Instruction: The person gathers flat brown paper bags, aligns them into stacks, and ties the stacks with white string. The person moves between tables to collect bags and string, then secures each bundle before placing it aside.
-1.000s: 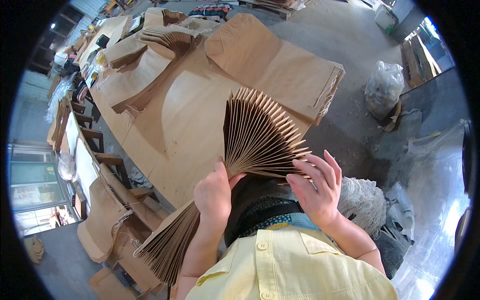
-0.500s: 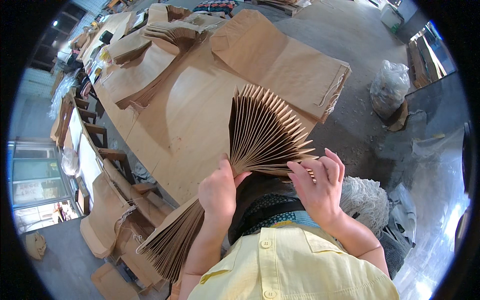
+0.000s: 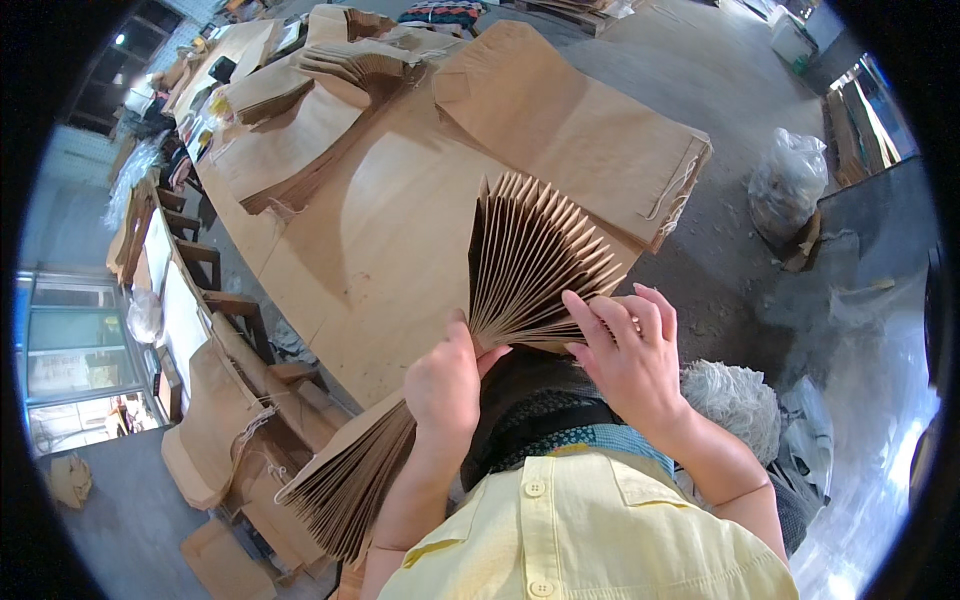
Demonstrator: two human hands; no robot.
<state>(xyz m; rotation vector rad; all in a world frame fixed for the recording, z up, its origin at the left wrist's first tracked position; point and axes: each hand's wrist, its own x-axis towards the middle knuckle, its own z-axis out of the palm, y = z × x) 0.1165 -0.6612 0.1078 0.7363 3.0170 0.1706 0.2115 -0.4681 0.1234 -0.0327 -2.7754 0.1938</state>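
Observation:
A thick stack of brown paper bags (image 3: 535, 265) stands bent before my body, its far end fanned into many pleat-like leaves. My left hand (image 3: 443, 385) is closed round the narrow middle, thumb toward the right. Past that hand the other end of the stack spreads out at the lower left, beside my left forearm. On the fan's near right edge, my right hand (image 3: 638, 360) has its index finger over the leaves and its thumb below, with the edge between them. Its other fingers are curled loosely, and a ring shows on one.
A wooden table (image 3: 375, 225) extends ahead. On it lie a flat pile of large paper bags (image 3: 575, 125) with white strings and more bags (image 3: 290, 140) at the far left. Further bags (image 3: 205, 430) rest at the left. A clear plastic sack (image 3: 787, 175) stands on the floor at right.
My right hand has shifted slightly left and up, its index finger moving further over the leaves. The fan's right side looks drawn in a little. My left hand keeps its hold.

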